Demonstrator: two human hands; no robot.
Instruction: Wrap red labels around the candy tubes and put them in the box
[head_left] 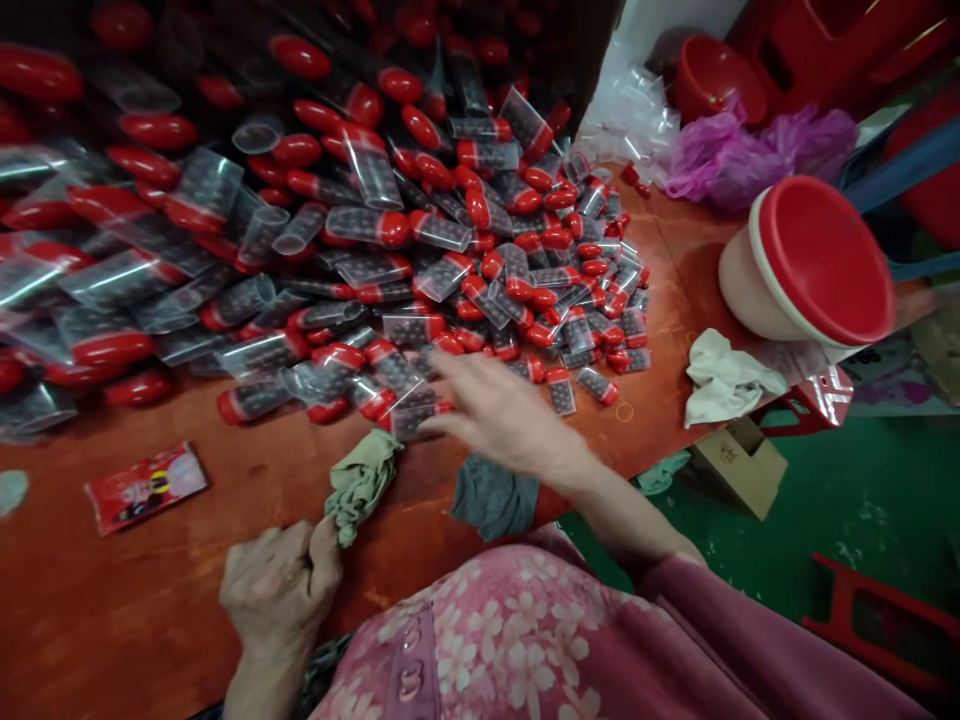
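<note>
A big heap of clear plastic tubes (364,225) with glossy red rounded ends and dark, dotted bodies covers the back of the table. My right hand (510,415), blurred by motion, reaches over the heap's front edge with its fingers stretched out and apart. Close to its fingertips lies a red-ended tube (411,420); contact cannot be made out. My left hand (281,580) is closed at the table's front, its thumb and bent forefinger on the twisted end of a green cloth (365,475). Below my right wrist lies a grey cloth (495,497).
A red packet (148,487) lies on the orange table (247,480) at left. On the right are a white cloth (727,378), a cream bucket with red top (817,262) and purple plastic bags (757,150). A cardboard box (742,465) and red stool (877,620) stand below.
</note>
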